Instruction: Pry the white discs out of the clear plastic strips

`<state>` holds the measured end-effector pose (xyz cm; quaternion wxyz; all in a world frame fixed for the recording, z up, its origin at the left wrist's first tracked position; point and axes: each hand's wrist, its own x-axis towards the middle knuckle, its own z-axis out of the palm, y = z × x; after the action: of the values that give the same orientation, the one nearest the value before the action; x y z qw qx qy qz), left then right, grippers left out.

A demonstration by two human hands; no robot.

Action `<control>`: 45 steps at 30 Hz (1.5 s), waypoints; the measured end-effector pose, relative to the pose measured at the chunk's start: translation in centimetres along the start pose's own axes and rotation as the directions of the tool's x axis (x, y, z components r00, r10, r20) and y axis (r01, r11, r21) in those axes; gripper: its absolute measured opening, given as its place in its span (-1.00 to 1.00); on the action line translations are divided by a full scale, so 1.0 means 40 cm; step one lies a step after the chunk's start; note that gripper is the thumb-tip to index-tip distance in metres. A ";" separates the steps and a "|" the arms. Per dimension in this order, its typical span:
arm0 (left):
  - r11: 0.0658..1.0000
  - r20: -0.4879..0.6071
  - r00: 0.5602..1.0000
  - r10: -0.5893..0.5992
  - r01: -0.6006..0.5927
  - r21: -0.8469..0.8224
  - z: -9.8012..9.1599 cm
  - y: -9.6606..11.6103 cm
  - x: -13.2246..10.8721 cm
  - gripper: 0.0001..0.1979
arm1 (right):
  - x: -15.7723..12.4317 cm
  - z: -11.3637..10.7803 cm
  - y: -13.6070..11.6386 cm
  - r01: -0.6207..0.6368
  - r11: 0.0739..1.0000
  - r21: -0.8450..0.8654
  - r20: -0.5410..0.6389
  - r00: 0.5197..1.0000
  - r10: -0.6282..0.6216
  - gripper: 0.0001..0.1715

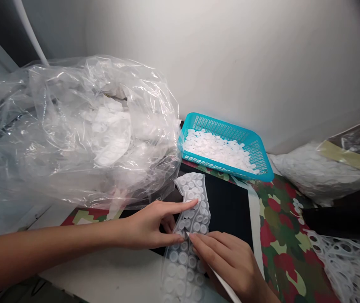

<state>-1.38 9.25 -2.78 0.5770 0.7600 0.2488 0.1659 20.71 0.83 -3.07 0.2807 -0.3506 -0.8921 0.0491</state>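
A translucent strip of round, ring-edged pieces (180,270) lies lengthwise over a black mat (230,202) and runs down past the lower edge of the view. My left hand (154,223) rests on the strip from the left, index finger and thumb stretched apart, the other fingers curled under. In my right hand (227,256) is a slim white pen-like tool (224,287), held like a pencil. Its tip meets the strip between the round pieces, close to my left thumb. The fingers partly cover the tool's middle.
Behind the strip stands a turquoise basket (263,160) holding many small white discs. A large clear plastic bag (56,126) fills the left. To the right are a bag of white pieces (318,168), a camouflage-patterned cloth (281,235) and a heap of holed translucent sheets (350,265).
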 end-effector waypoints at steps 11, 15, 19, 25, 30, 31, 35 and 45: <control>0.997 -0.097 0.995 0.004 -0.011 -0.071 -0.005 0.000 0.004 -0.26 | 0.001 -0.006 0.004 -0.044 0.996 -0.079 -0.061 0.997 0.040 -0.56; 0.996 -0.119 0.992 0.043 -0.051 -0.067 -0.002 -0.003 0.009 -0.56 | -0.009 0.005 0.012 -0.101 0.993 -0.064 -0.113 0.989 0.094 -0.50; 0.992 -0.145 0.986 0.081 -0.094 -0.086 0.002 -0.003 0.010 -0.67 | 0.003 0.006 0.011 -0.116 0.991 -0.064 -0.197 0.975 0.102 -0.54; 0.970 -0.159 0.957 0.244 -0.240 0.045 0.005 -0.006 0.003 -0.61 | 0.010 0.003 0.008 -0.144 0.987 -0.078 -0.212 0.969 0.125 -0.58; 0.969 -0.126 0.962 0.242 -0.233 0.082 0.005 -0.010 0.000 -0.62 | 0.015 -0.003 0.001 -0.125 0.990 -0.059 -0.215 0.970 0.110 -0.59; 0.972 -0.144 0.962 0.231 -0.223 0.073 0.006 -0.010 0.000 -0.61 | 0.019 -0.006 -0.001 -0.116 0.992 -0.054 -0.216 0.971 0.102 -0.60; 0.985 -0.212 0.962 0.171 -0.168 0.032 0.009 -0.011 0.003 -0.66 | 0.026 -0.023 -0.014 -0.075 0.997 -0.021 -0.231 0.971 0.068 -0.58; 0.995 -0.201 0.975 0.097 -0.100 -0.003 0.016 -0.020 0.003 -0.51 | 0.018 -0.024 -0.019 -0.039 0.997 0.062 -0.198 0.979 0.050 -0.56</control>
<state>-1.09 9.00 -3.75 0.5452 0.7470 0.2665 0.2717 20.33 0.62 -1.73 0.3778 -0.3654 -0.8495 0.0457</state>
